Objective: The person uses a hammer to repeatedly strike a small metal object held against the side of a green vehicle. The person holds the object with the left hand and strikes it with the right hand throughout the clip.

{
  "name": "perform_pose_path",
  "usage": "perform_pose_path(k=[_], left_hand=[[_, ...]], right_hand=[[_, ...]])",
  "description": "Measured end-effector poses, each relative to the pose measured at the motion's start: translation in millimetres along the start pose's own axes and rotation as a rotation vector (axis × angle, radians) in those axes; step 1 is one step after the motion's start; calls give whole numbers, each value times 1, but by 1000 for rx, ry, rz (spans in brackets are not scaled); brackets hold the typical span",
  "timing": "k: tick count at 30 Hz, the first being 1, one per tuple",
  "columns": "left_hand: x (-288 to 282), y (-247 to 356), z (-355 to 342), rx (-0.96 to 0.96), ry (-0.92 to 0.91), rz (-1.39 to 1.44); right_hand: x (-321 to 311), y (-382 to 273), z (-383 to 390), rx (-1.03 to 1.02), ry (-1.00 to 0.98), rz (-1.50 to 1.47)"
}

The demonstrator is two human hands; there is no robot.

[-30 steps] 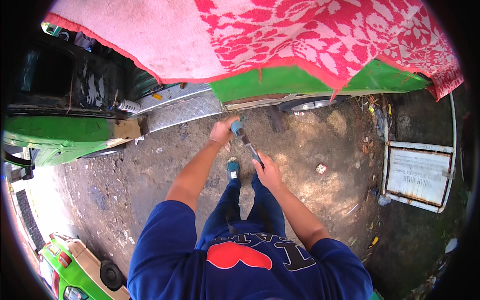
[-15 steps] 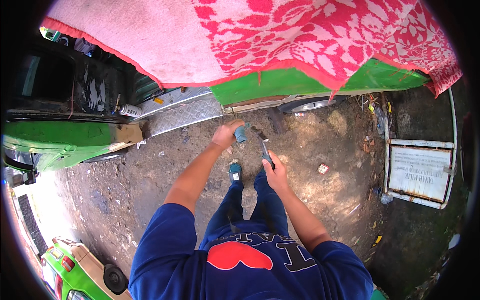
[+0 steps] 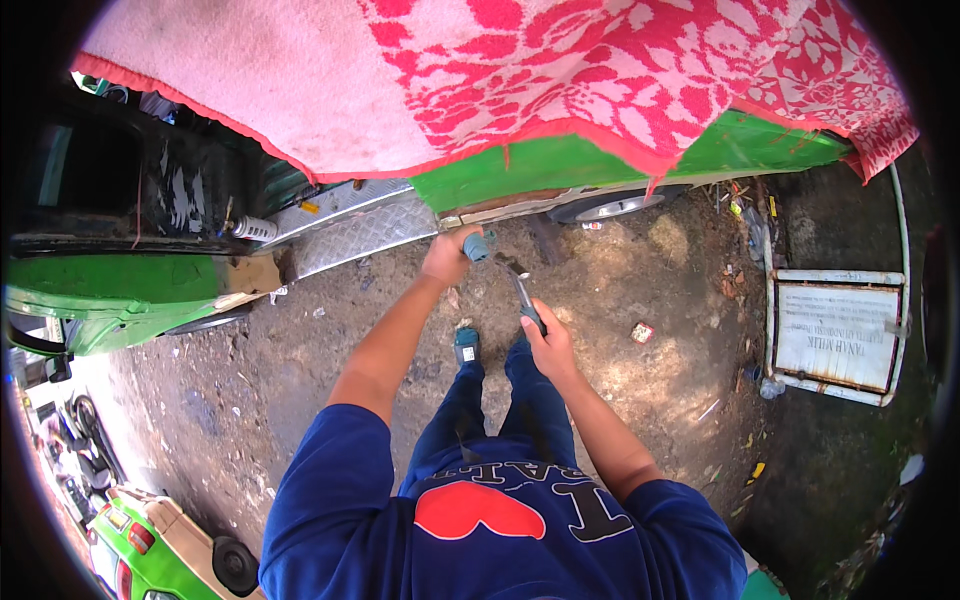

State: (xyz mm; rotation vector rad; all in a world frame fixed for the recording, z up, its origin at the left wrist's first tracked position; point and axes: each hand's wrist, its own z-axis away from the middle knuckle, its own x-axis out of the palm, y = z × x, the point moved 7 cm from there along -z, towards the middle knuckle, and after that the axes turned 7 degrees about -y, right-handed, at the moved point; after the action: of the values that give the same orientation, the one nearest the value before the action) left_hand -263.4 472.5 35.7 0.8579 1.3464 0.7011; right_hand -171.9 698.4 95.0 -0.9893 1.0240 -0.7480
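Observation:
My left hand [image 3: 446, 257] is closed round a small teal, rounded object [image 3: 475, 248], possibly a bunched cloth; its exact kind is unclear. The fingertips are partly hidden behind it. In my right hand [image 3: 552, 342] is a slim hand tool [image 3: 523, 295] with a dark grip and a grey metal shaft, gripped at the handle. Its far end slants up and left toward the teal object, with a small gap between them. Both hands are held out in front of me, above the ground and beside a green vehicle body [image 3: 570, 165].
A pink and red patterned cloth [image 3: 300, 90] hangs over the green body. Beside it runs a metal tread-plate step [image 3: 365, 240], with a spray can [image 3: 256, 229] nearby. A wheel [image 3: 620, 205] lies ahead, a framed sign [image 3: 838, 330] at right, a green car [image 3: 140, 540] lower left.
My left hand has shifted slightly up and left, and the teal object is turned differently in it. The right hand stays nearly where it was, still holding the tool.

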Motion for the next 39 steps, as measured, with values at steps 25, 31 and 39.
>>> perform_pose_path(k=[25,31,39], left_hand=[[14,-15,-13,-96,64,12],[34,-23,8,-138,-2,-127],[13,-16,8,-3,-122,-103]], right_hand=[[-9,-34,-29,-112,52,-57],[-8,-11,-33,37,-80,53],[-28,-2,-26,196,46,-136]])
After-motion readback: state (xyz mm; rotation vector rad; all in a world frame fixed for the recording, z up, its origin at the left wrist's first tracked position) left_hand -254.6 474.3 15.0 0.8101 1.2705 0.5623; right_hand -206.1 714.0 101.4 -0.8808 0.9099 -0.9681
